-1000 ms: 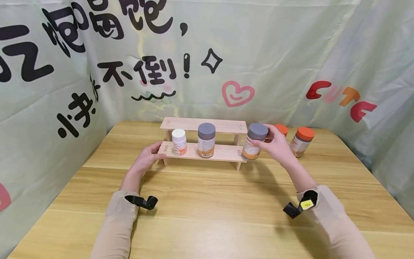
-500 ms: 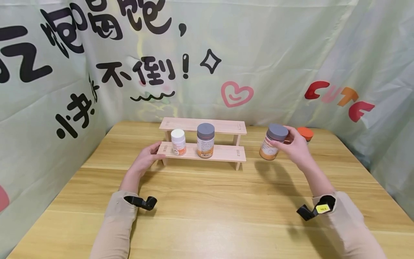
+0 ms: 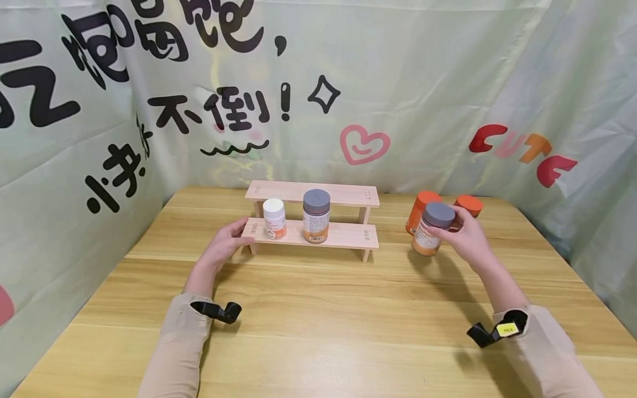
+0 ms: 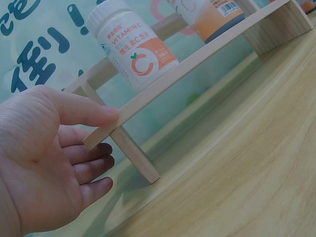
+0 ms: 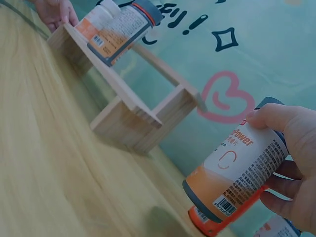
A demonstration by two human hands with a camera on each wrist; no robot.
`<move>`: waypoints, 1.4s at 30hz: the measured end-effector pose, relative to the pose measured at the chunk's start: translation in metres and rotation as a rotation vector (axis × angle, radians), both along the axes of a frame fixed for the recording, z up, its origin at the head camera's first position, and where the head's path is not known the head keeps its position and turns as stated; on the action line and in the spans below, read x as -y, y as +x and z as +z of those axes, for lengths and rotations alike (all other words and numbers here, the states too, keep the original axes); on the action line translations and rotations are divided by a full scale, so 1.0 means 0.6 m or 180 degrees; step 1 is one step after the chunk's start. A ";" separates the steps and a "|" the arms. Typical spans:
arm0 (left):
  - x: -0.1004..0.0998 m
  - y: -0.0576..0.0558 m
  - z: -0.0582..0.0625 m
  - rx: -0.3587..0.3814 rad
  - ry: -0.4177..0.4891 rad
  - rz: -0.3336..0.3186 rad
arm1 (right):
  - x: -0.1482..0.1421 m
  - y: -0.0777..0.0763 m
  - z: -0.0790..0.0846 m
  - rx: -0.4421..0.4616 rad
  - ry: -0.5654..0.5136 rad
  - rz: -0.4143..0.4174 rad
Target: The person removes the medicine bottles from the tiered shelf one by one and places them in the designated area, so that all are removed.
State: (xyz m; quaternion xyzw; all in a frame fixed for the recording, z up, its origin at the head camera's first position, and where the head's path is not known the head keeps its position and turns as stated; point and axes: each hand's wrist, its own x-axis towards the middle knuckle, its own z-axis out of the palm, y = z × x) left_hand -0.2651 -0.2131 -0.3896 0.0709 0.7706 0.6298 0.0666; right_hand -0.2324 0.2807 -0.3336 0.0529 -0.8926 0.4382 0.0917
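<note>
My right hand [image 3: 466,235] grips a grey-capped supplement bottle [image 3: 426,239] to the right of the shelf. The right wrist view shows its white and orange label, with the thumb across the upper part. At the other side, my left hand [image 3: 224,243] holds the left end of a two-tier wooden shelf [image 3: 345,236]. Its thumb [image 4: 94,112] lies on the lower board's edge, the fingers behind and below. On that board stand a small white vitamin C bottle [image 3: 275,219] and a second grey-capped bottle [image 3: 316,221], both upright.
Two orange-capped bottles stand behind the right hand: one [image 3: 416,216] partly covered by the held bottle, the other [image 3: 469,204] mostly hidden by the hand. The upper board [image 3: 313,192] runs along the back, close to the printed curtain [image 3: 423,99]. Wood-grain tabletop [image 3: 318,320] extends in front.
My right hand has carried the grey-capped bottle rightward, away from the lower board's right end, then slightly nearer and lower. The left hand and the shelf have stayed put.
</note>
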 end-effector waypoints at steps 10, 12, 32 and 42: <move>0.001 0.000 0.000 0.0051 -0.0037 0.0024 | -0.008 0.003 -0.016 0.0028 0.0084 -0.0031; 0.000 -0.001 -0.001 0.0053 -0.0027 0.0020 | -0.008 0.004 -0.018 0.0037 0.0091 -0.0031; 0.001 -0.003 -0.007 0.0044 0.0058 -0.0003 | -0.018 -0.002 -0.037 0.0053 0.0135 -0.0084; 0.002 -0.004 -0.005 0.0021 0.0072 -0.0005 | -0.019 -0.002 -0.039 0.0064 0.0070 -0.0052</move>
